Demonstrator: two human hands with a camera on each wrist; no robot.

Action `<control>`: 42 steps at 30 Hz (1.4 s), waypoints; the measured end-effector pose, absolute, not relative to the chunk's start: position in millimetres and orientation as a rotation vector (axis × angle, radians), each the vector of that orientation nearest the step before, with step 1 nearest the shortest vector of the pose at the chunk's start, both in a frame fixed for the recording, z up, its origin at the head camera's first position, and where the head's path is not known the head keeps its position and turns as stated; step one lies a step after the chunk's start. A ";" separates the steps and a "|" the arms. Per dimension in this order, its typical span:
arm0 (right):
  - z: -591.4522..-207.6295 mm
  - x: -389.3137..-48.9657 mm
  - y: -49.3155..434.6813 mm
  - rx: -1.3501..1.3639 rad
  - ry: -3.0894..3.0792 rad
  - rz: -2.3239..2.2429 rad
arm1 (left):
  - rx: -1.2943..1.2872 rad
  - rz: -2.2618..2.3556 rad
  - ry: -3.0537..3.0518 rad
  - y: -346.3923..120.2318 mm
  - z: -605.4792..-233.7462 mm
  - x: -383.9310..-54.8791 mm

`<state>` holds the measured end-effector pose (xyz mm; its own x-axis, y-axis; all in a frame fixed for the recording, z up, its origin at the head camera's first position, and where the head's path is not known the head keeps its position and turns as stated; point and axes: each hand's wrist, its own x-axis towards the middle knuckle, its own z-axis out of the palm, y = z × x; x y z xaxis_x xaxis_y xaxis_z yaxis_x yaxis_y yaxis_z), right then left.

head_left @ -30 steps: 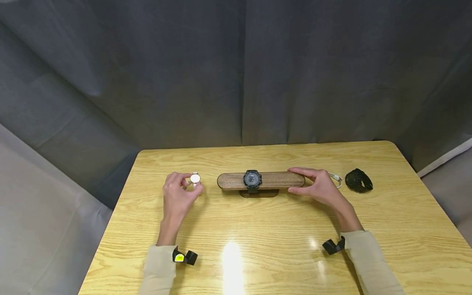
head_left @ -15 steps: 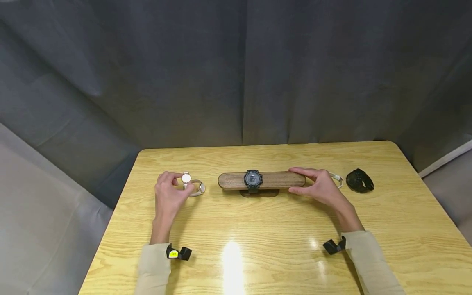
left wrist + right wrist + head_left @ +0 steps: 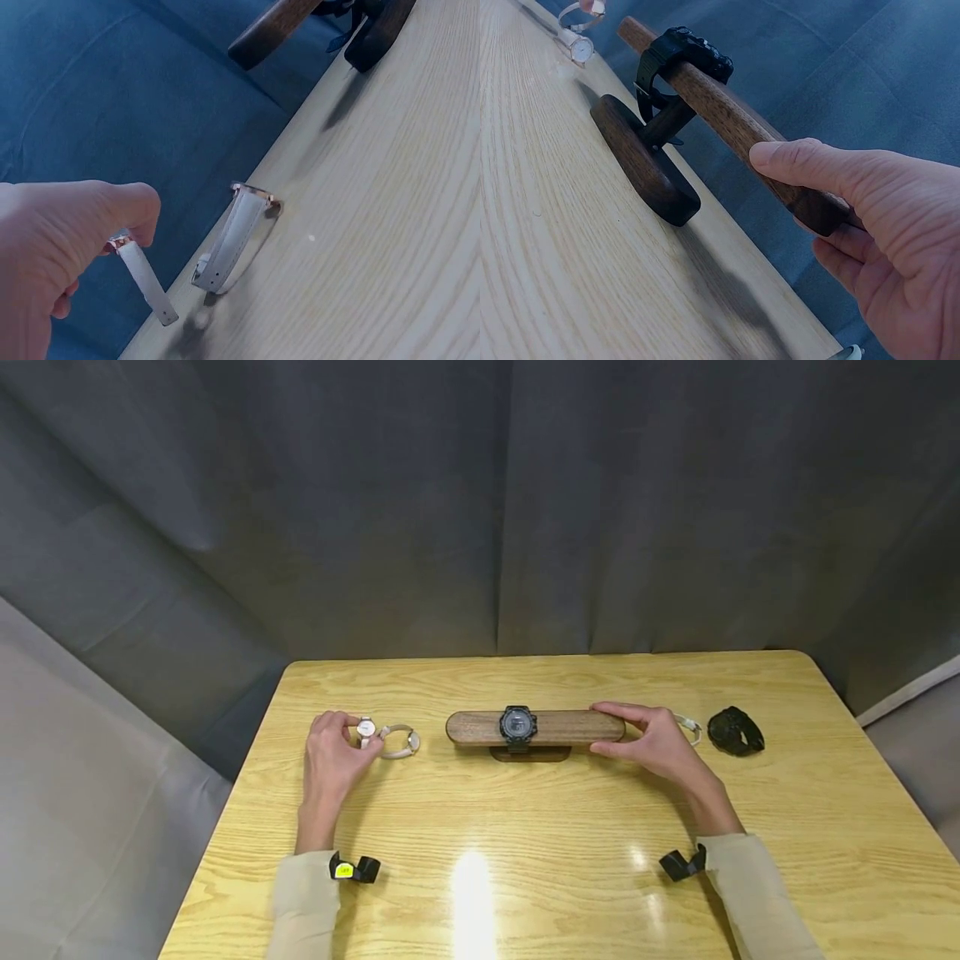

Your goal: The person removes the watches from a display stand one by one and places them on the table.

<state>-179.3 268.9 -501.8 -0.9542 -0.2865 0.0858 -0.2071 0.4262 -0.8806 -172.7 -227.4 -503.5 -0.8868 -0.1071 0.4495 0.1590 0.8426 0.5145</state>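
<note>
My left hand pinches a small watch by its round case, between thumb and fingers. Its white strap hangs down in the left wrist view. Right beside it, a second watch with a white strap and rose-gold case lies on the table. In the middle stands a dark wooden watch stand with a horizontal bar on a short post and base. A chunky black digital watch is strapped round the bar. My right hand grips the bar's right end, thumb on the near side.
To the right, a black watch lies on the wooden table. A pale watch strap shows between it and my right hand, partly hidden. A dark curtain hangs behind the table's back edge.
My left hand has moved left with the pinched watch, whose face has tilted and no longer glares. The second white watch, formerly hidden, has come into sight. My right hand stays on the bar.
</note>
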 end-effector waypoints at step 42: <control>-502.2 -179.7 267.9 -0.442 2.621 -1.548 | 0.089 -0.635 -2.824 -244.0 -523.1 -172.6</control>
<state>-179.7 267.9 -502.2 -0.9565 -0.2780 0.0880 -0.2113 0.4528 -0.8662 -172.6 -244.0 -523.1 -0.9682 -0.1123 0.2237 -0.0058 0.9034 0.4287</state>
